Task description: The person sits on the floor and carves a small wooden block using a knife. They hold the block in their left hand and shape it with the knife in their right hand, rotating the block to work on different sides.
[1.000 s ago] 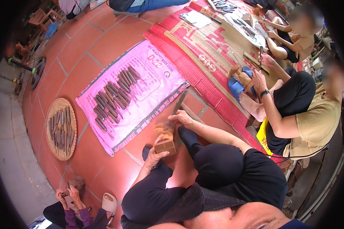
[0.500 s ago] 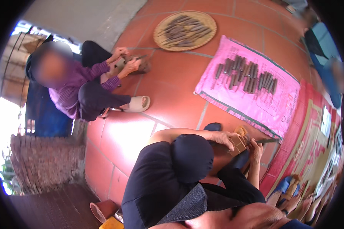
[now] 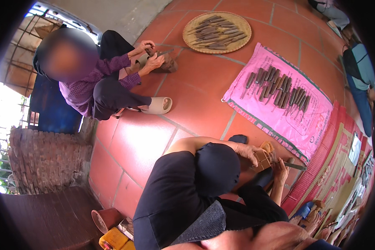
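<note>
I sit on a red tiled floor with my knees up in dark trousers. My left hand [image 3: 249, 151] reaches over my knee and grips a small light wooden block [image 3: 263, 158]. Just below it, my right hand [image 3: 280, 171] is closed on a slim dark blade-like tool [image 3: 296, 166] that points right, its near end at the block. Beyond my hands lies a pink sack mat [image 3: 254, 112] with several dark sticks [image 3: 279, 89] laid in rows.
A round woven tray [image 3: 196, 46] of similar sticks lies farther off. A seated person in a purple shirt [image 3: 91, 89] works with both hands [image 3: 152, 56]; their pale sandal [image 3: 159, 106] is near. There is a red patterned mat [image 3: 333, 175] at right, a brick stack [image 3: 46, 158] at left, and a clay cup [image 3: 106, 218].
The view has swung left from the pink mat to take in the seated person and the woven tray. My hands stay at the wooden block with the tool.
</note>
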A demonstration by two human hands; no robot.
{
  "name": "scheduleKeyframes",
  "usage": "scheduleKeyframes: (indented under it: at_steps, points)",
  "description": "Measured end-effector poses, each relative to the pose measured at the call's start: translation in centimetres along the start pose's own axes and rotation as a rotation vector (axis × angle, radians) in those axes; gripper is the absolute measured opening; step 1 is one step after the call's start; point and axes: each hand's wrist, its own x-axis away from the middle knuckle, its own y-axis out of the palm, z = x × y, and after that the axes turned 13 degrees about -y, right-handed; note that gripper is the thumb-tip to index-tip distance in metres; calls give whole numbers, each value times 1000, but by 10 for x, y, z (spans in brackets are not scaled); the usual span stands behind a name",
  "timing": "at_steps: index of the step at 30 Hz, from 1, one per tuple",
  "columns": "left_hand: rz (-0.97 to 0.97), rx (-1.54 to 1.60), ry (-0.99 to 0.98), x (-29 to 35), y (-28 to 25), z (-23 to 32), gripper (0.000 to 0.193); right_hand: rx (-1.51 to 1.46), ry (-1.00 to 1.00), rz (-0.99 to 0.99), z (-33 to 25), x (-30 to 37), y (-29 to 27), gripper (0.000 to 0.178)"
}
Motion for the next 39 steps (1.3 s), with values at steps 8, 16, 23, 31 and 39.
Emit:
scheduleKeyframes:
  at_steps: [8,16,23,31,39]
  points:
    - [0,-9,33,2,1,3,82,88,-123,-65,11,13,3,27]
    - [-32,64,33,-13,-3,-7,77,3,-96,-109,13,7,-3,27]
    - [-50,156,31,-11,10,-17,74,-15,-20,13,18,1,-9,32]
    - [-41,190,38,-2,14,-19,72,232,-120,-52,24,2,0,32]
    - [-56,218,18,-13,2,-16,70,48,-77,17,13,-10,1,23]
